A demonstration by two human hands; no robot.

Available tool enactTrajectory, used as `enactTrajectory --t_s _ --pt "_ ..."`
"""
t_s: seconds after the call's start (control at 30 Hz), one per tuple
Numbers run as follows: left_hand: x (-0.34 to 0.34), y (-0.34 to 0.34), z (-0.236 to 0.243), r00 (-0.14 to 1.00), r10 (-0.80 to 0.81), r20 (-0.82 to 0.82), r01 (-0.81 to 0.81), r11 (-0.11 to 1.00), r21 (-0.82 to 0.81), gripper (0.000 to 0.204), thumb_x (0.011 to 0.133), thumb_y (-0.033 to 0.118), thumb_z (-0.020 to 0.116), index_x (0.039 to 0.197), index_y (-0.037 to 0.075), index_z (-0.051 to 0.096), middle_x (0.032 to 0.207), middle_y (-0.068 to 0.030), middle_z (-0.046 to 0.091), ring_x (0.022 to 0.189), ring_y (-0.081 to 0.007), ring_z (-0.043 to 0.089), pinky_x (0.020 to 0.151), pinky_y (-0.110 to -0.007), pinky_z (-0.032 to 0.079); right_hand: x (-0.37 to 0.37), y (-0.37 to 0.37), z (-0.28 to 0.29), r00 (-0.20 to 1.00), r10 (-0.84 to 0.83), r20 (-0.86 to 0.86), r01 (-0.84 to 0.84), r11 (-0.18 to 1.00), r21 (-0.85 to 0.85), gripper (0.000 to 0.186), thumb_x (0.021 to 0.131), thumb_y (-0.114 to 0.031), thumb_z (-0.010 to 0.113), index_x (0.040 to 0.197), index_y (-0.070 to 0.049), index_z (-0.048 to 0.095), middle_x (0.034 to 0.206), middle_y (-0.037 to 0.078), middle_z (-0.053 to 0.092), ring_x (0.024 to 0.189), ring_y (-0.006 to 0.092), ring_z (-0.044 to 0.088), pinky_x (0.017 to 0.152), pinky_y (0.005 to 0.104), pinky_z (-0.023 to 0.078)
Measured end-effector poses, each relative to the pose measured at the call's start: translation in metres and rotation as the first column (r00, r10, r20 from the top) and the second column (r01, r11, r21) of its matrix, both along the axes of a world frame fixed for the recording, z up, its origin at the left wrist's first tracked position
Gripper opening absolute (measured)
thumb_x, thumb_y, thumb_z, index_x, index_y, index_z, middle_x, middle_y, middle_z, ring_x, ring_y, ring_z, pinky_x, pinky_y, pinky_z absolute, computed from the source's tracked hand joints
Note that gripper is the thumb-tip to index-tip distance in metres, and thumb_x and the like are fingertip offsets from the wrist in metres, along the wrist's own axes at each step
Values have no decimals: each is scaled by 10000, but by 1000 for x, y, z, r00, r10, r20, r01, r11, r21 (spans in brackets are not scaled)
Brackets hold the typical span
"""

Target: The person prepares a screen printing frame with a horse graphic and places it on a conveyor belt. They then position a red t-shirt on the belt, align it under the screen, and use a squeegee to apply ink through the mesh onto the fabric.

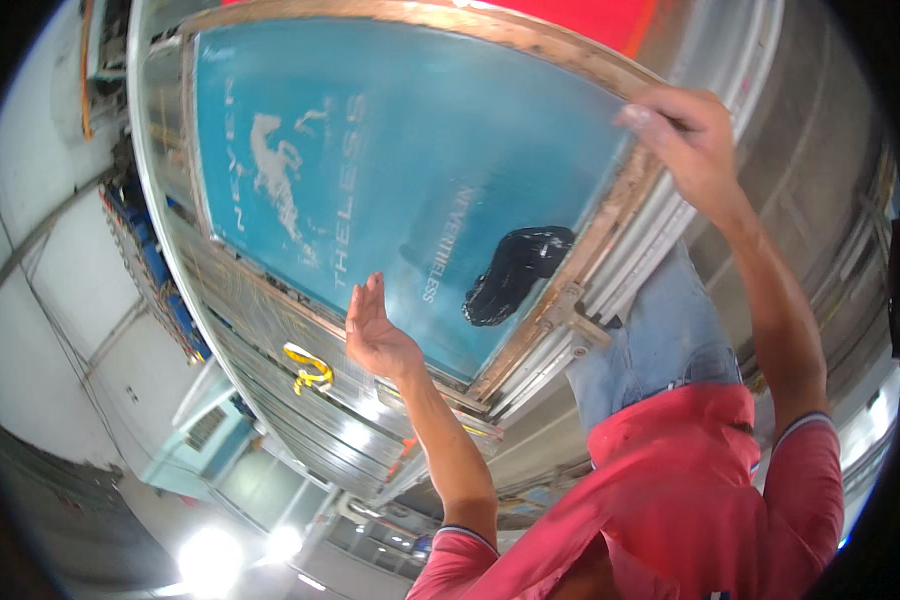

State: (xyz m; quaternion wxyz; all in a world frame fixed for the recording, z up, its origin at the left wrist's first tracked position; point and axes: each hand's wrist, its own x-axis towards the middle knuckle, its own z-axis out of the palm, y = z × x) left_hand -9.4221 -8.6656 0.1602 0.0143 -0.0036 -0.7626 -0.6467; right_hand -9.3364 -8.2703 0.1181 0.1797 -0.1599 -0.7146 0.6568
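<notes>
A screen printing frame (602, 215) with wooden sides and teal mesh (390, 150) is in front of me. Pale lettering and a light animal figure show in the mesh. A thick patch of black ink (515, 275) lies on it near the side closest to me. My right hand (692, 145) grips the wooden side at the upper right corner, its fingers over the edge and partly hidden. Over the frame's lower left edge my left hand (378, 335) is raised, fingers stretched out, holding nothing. Whether it touches the wood, I cannot tell.
A metal rail (635, 255) with a clamp bracket (575, 318) runs along the near side. On the long slatted table (270, 345) to the left lies a curled yellow strip (310, 370). Something bright red (590, 20) shows beyond the frame.
</notes>
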Motion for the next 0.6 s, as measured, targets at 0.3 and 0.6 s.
enactTrajectory --t_s 0.3,0.6 --pt "-21 10 -15 991 -133 -1 133 990 48 486 938 250 375 1153 -123 600 1061 -281 656 1068 -429 613 1022 -554 427 -3 -4 3 997 1 -83 -1 1000 -2 177 923 -131 624 876 33 672 671 7 567 579 61 484 518 225 375" --pt "-42 26 -31 970 -206 -130 225 961 158 481 926 233 381 1131 -140 606 1065 -291 653 1024 -447 630 998 -550 446 -68 -48 25 891 453 -26 -431 864 259 208 943 -151 564 912 40 642 756 57 567 615 107 462 544 242 349"
